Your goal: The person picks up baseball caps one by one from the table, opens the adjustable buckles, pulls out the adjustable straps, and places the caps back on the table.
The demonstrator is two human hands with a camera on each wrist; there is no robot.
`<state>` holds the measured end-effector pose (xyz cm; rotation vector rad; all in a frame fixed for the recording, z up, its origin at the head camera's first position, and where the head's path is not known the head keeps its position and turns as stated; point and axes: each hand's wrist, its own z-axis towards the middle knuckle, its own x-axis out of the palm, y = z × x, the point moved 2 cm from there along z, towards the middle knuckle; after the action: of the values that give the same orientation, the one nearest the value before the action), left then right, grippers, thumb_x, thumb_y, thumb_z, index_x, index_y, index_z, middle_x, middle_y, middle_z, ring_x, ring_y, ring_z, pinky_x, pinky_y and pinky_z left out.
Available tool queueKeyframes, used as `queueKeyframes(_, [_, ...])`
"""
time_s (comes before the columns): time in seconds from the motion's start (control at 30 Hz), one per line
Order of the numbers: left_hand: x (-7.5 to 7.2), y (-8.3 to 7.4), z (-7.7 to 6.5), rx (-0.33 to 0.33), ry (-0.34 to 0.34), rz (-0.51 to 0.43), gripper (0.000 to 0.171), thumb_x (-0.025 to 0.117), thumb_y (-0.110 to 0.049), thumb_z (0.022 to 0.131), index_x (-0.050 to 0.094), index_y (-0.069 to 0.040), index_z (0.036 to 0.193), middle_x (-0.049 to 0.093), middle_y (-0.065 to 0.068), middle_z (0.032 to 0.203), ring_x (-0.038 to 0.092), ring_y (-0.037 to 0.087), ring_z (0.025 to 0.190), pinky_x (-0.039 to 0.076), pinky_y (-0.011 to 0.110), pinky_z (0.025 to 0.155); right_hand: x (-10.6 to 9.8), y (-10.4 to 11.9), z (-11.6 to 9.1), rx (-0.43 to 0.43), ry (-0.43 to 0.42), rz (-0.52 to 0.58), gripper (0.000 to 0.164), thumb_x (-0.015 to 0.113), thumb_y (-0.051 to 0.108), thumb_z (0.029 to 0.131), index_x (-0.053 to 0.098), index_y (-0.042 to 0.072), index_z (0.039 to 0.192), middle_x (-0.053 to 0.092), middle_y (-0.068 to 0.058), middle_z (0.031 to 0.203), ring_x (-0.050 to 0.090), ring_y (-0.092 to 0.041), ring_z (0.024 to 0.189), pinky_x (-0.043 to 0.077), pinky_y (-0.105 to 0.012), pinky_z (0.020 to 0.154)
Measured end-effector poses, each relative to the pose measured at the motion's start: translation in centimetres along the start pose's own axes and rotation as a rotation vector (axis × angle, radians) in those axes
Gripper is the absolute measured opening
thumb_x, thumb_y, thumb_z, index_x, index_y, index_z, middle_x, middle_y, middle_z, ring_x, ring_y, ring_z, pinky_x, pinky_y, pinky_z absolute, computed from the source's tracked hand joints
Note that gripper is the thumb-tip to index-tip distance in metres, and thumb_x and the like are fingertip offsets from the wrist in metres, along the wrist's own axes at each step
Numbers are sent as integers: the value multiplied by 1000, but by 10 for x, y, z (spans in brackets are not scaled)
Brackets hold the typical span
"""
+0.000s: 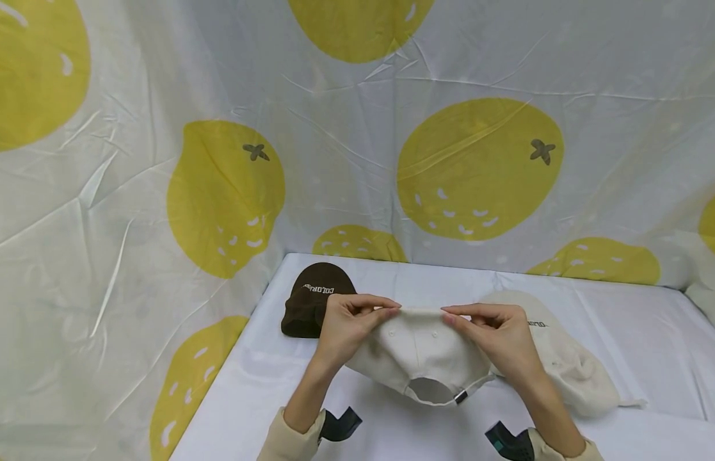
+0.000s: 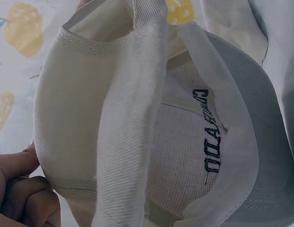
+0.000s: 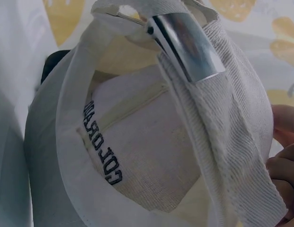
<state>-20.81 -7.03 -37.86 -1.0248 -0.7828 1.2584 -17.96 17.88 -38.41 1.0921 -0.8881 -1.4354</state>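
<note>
A white curtain (image 1: 337,147) printed with large yellow fruit rises along the left and far sides of a white-covered surface (image 1: 236,410). At the far left of that surface sits a dark brown cap (image 1: 312,314) with pale lettering across its front, its right side partly hidden. Just nearer and to the right, the left hand (image 1: 353,323) pinches the far edge of a cream cap (image 1: 420,349) between thumb and fingertips; its forearm runs into a beige sleeve (image 1: 290,438), with a black device (image 1: 341,424) at the wrist. The cream cap is held up in the middle, between the two hands, its rounded back opening (image 1: 431,389) towards the near side. A strap (image 3: 241,151) with a metal clasp (image 3: 187,47) spans that opening, and the wrist views show dark, reversed lettering (image 2: 210,132) inside. On its right, the right hand (image 1: 498,333) pinches the same far edge with thumb and fingertips, a little apart from the left hand's grip. Behind and right of that hand, a second cream cap (image 1: 576,365) lies on the surface, its dark lettering partly covered, a strap end trailing to the right.
</note>
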Motion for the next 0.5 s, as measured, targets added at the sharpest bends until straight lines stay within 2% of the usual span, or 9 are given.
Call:
queueKeyframes(0.3, [1, 0, 0, -11, -29, -7, 15, 84, -6, 84, 81, 6, 92, 51, 21, 52, 31, 3, 49, 25, 17, 47, 1, -5, 1, -30, -15, -9, 19, 84, 9, 87, 81, -1, 102, 40, 12, 51, 31, 4, 50, 25, -33, 40])
queueKeyframes(0.5, [1, 2, 1, -13, -70, -3, 9, 85, -5, 84, 82, 1, 90, 48, 0, 48, 31, 3, 49, 24, 17, 47, 3, -3, 1, -48, -33, -24, 17, 84, 10, 86, 82, 1, 101, 40, 9, 51, 31, 3, 49, 25, -33, 39])
